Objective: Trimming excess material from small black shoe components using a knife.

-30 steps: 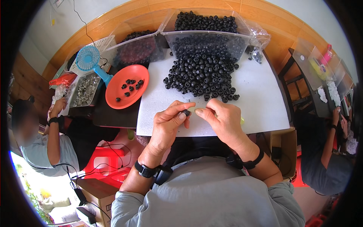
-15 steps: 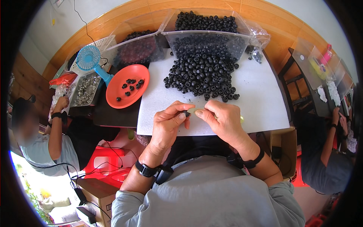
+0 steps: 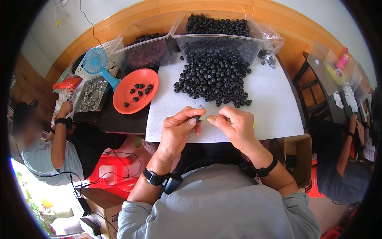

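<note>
A small black bead-like piece (image 3: 197, 118) is pinched between the thumb and index finger of my left hand (image 3: 178, 128). Just to its right, the thumb and fingertips of my right hand (image 3: 234, 124) are closed together, with something small and pale at their tips that I cannot make out. Both hands are over the near part of the white sheet (image 3: 274, 115). Beyond them lies a heap of round black beads (image 3: 215, 79) with holes. At the left, a red-orange plate (image 3: 123, 101) carries several black pieces.
Clear plastic tubs (image 3: 223, 36) of black beads stand behind the heap, beside a clear bag (image 3: 272, 42). A blue fan (image 3: 95, 61) and a metal tray (image 3: 92, 95) of small shiny parts are at left. Co-workers (image 3: 51, 155) sit on both sides. An open carton (image 3: 300, 155) is low right.
My fingertips shift slightly at the black piece, and the pale thing between my hands shows less. The view has moved a little; both hands stay in nearly the same place.
</note>
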